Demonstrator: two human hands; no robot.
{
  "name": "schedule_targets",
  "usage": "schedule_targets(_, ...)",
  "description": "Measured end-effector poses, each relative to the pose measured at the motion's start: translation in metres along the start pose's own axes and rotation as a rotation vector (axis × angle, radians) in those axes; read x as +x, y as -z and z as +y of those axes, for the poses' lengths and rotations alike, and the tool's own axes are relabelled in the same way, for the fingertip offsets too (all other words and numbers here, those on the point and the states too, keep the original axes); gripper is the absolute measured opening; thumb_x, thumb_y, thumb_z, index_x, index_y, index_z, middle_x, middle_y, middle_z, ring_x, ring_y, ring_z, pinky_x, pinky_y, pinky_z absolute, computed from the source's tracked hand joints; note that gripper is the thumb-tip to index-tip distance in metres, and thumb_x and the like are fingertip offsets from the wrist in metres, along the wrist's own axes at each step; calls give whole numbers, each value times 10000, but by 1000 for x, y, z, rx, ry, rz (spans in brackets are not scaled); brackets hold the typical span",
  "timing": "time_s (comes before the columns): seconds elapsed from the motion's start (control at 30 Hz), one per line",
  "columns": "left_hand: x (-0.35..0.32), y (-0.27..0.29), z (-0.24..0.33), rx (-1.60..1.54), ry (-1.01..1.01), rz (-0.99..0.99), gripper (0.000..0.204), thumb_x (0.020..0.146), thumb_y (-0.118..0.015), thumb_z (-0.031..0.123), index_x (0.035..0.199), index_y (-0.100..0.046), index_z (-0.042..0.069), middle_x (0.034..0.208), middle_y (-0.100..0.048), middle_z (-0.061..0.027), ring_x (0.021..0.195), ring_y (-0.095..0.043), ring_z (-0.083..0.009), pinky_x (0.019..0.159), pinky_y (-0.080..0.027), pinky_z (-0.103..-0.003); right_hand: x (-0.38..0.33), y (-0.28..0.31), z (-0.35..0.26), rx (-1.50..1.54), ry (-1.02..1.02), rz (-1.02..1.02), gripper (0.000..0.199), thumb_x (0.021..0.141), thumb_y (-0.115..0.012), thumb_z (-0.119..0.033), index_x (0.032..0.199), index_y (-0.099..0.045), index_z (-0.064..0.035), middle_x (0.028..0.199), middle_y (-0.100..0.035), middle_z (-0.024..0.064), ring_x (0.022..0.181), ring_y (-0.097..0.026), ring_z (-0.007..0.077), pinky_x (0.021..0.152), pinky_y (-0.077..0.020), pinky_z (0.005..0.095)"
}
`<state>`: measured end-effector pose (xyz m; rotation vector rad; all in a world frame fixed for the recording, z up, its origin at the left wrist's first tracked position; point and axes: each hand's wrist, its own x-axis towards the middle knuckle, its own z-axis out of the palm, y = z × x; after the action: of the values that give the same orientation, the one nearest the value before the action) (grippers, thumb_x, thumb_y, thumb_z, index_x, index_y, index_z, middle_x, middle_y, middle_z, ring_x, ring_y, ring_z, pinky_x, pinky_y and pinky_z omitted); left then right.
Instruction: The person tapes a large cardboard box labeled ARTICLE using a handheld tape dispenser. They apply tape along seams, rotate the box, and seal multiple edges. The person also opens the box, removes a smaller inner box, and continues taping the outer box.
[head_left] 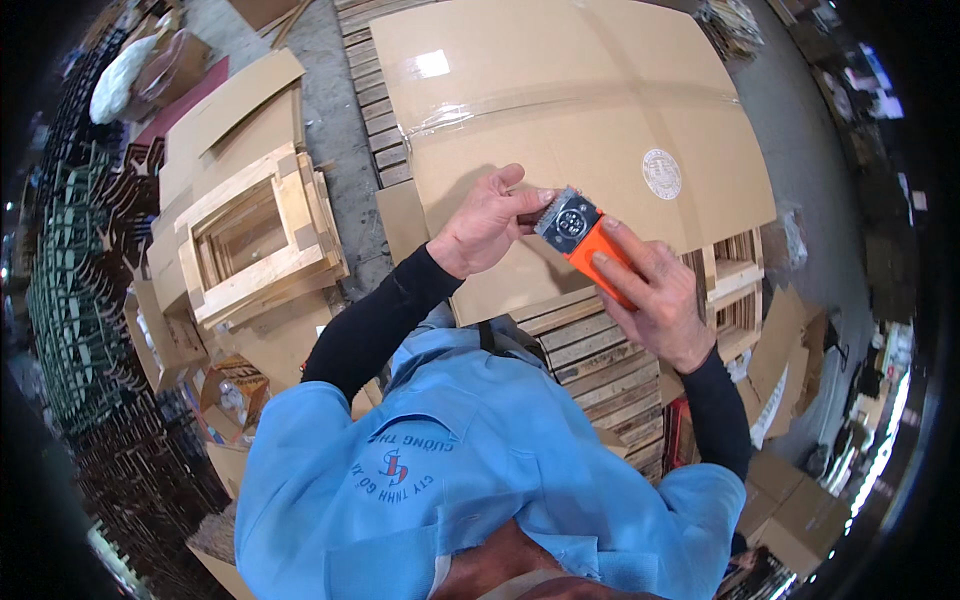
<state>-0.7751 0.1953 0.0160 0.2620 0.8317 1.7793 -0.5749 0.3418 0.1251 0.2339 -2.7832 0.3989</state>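
My right hand (660, 295) is wrapped round an orange tool (600, 262) with a dark metal head and a toothed-looking edge; its exact kind is not clear. The head points up and left, toward my left hand (492, 220). There the thumb and a fingertip close together right at the head's left edge, while another finger stands up behind. Whatever is between those fingertips is too small or hidden to make out. Beneath both hands lies a large, flat cardboard carton (560, 130) with clear tape across it, a white label and a round pale mark.
Wooden frames (245, 240) are stacked on cardboard at my left. Slatted pallet wood (600, 365) shows under the carton's near edge, with more wooden frames (738, 280) to the right. Green and brown metal racks (75, 290) line the far left. Loose cardboard (785, 350) lies at right.
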Motion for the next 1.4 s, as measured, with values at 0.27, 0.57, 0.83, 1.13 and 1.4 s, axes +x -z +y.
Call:
schedule_targets(0.27,-10,17,36,518,-268,141,698,904,-703,-17,1359,-244,-280,997,-751,-229,871,-724,-195,828,-566,-283,14,-38,-42,58,-235,-19,672,726,-802,-87,1362,-590,-145,1423,-465,252,1024,-656,384,838,-574,421)
schedule_targets(0.57,26,145,248,1070,-394,201,867,894,-771,164,1429,-238,-262,1014,-767,-166,950,-731,-187,990,-499,-287,84,-61,-90,235,-371,104,624,740,-794,-136,1331,-598,-106,1059,-544,176,837,-651,347,716,-562,432)
schedule_targets(0.83,133,247,301,1455,-376,252,950,837,-836,250,1429,-290,-253,1073,-753,-180,1030,-706,-194,997,-494,-285,177,-119,-103,184,-460,104,602,777,-789,-214,1324,-580,-76,1011,-547,205,810,-669,354,656,-569,434)
schedule_targets(1.13,178,262,284,1574,-403,262,879,816,-844,284,1383,-413,-231,1136,-732,-214,1090,-690,-232,970,-516,-302,208,-137,-92,170,-554,95,584,788,-783,-222,1315,-585,-66,1008,-560,224,758,-687,360,645,-577,444)
schedule_targets(1.4,178,262,287,1766,-350,261,824,802,-851,299,1330,-489,-221,1181,-713,-228,1154,-666,-242,991,-503,-299,215,-131,-91,186,-620,34,550,804,-765,-224,1304,-598,-67,1001,-568,225,747,-702,357,650,-584,434)
